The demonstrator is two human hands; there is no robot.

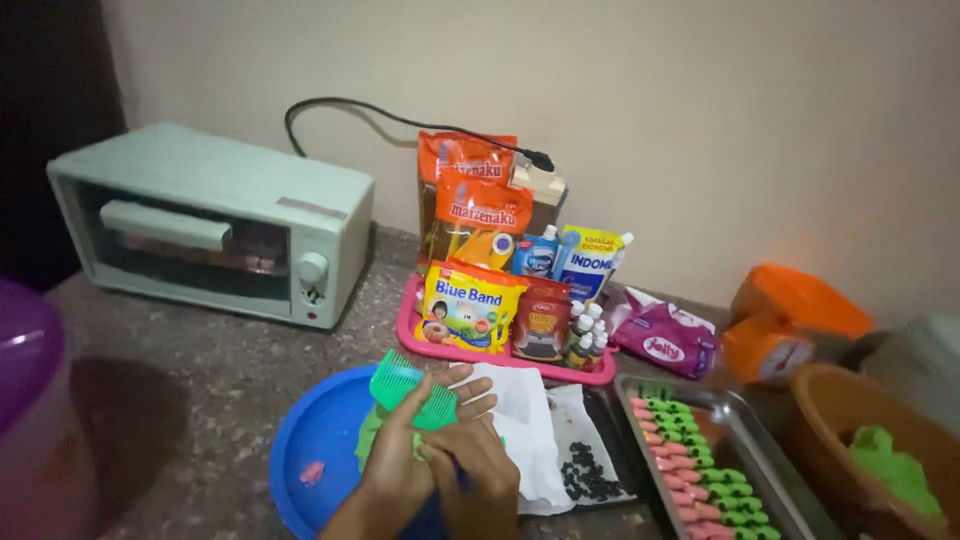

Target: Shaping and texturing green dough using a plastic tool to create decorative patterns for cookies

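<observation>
My left hand (395, 470) holds a green plastic comb (408, 390), teeth up, over a blue plate (305, 435). Its fingers stretch out under the comb towards a white paper (530, 425). My right hand (480, 480) is curled right beside it and presses a bit of green dough (415, 445) against the comb's lower end. More green dough (368, 440) shows below the comb on the plate. A small pink dough scrap (312, 472) lies on the plate's left part.
A metal tray (745, 425) holds rows of pink and green shaped pieces (690, 465). Black bits (585, 470) lie on the paper. Around stand a brown bowl (830, 400) with green dough, a pink tray (500, 362) of packets, a toaster oven (210, 225), an orange scale (790, 320) and a purple-lidded container (25, 350).
</observation>
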